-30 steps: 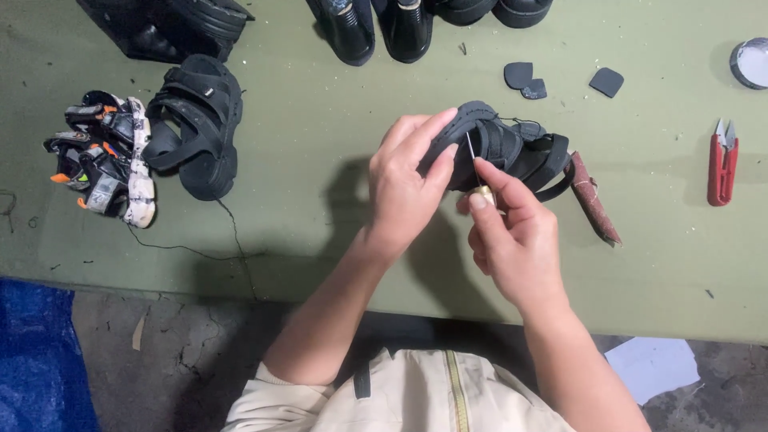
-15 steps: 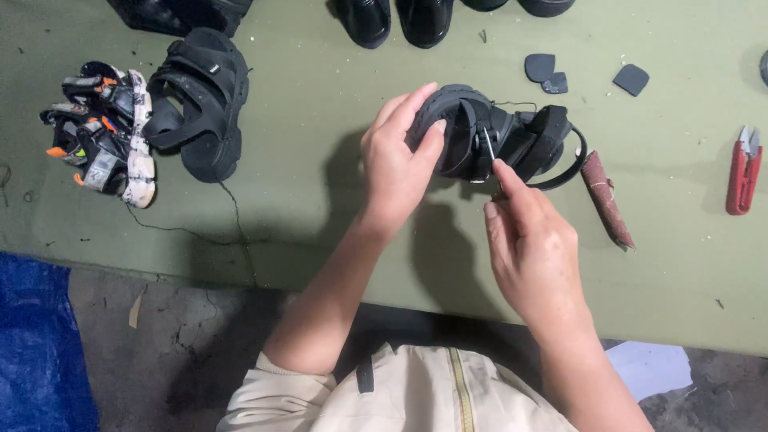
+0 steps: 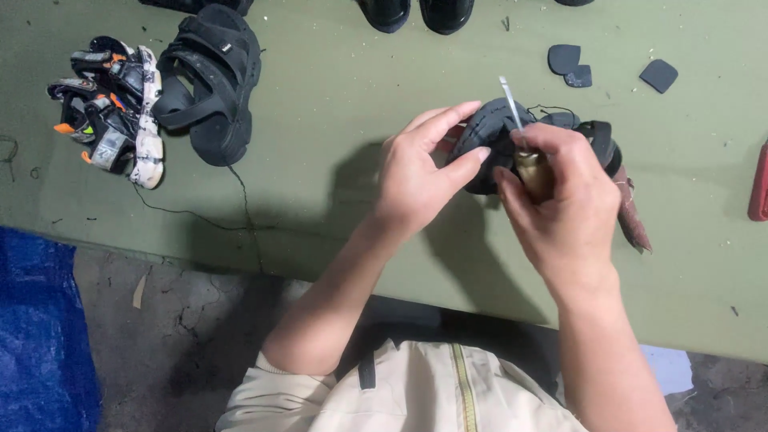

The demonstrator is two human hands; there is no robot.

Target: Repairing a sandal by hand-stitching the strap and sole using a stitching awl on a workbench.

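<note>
Two hands at work over a green table (image 3: pixel 336 88), near its front edge. Left hand (image 3: pixel 420 172) cups a black strapped sandal (image 3: pixel 496 132), fingers spread narrow along its side, thumb pressed to the sole edge. Right hand (image 3: pixel 560 204) closed round a small tool with a pale wooden handle (image 3: pixel 532 172); its thin metal blade (image 3: pixel 510 100) sticks up over the sandal. Sandal sits just off the table surface, mostly covered by both hands. No labels or packages readable; small pale tag on a second black sandal (image 3: pixel 208 84) lying far left. Beside that, touching it, a multicoloured sandal (image 3: pixel 112 120), white sole, orange and green bits. Three dark cut foam pieces (image 3: pixel 564 58) toward the far right. Brownish strip (image 3: pixel 632 216) lies under the right hand, partly hidden. Loose black thread (image 3: pixel 200 214) trails toward the table edge. Dark shoes (image 3: pixel 416 12) cut off at top; red object (image 3: pixel 760 184) cut off at right, kind unclear. Blue tarp (image 3: pixel 40 336) on cracked floor below.
</note>
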